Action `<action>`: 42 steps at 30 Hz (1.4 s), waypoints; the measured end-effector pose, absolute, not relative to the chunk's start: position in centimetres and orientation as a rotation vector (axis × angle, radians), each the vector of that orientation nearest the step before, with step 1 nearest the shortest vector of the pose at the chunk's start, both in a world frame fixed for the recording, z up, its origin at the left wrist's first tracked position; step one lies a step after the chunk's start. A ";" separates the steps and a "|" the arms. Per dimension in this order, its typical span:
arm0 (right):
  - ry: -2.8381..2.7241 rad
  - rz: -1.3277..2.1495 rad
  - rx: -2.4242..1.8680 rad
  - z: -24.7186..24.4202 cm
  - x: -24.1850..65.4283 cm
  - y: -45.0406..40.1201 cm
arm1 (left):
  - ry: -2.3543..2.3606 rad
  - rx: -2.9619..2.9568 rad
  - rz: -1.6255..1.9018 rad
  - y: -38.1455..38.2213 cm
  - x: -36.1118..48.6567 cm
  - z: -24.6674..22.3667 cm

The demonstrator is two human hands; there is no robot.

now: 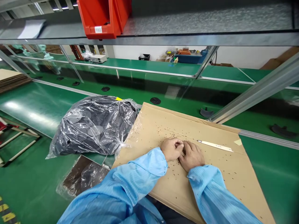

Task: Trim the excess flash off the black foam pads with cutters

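Observation:
Both hands meet over a brown cardboard sheet strewn with tiny dark pieces. My left hand has its fingers curled, thumb and forefinger pinched together; whatever they hold is too small to make out. Close against it, my right hand is also closed, its fingertips bent toward the left ones, with their contents hidden. To the right of my hands lies a thin white tool with a metal tip, untouched. Blue sleeves cover both wrists.
Left of the cardboard sits a clear plastic bag of dark parts. A red bin stands on the shelf above. Round black parts rest on the green conveyor beyond. A metal post rises at the right.

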State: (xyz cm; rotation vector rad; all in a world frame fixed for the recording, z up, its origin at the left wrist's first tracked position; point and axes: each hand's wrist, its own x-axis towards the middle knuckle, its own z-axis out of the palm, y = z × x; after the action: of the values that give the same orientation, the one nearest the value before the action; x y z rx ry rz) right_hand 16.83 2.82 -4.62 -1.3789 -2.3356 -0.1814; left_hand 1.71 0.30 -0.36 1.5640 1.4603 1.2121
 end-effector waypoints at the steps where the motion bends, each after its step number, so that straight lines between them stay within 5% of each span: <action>1: -2.333 -0.174 -1.385 -4.5 16.8 2.7 | 1.463 1.551 1.224 0.3 1.8 -0.5; 42: -2.226 -0.006 -1.510 -1.4 15.2 0.4 | 1.417 1.319 1.322 0.0 2.0 -1.0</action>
State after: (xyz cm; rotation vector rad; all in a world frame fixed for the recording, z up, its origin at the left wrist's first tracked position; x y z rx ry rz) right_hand 15.17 0.43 -1.37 -1.5097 -2.2256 -0.0064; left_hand 2.04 -0.01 -1.01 1.3185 1.4170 1.3224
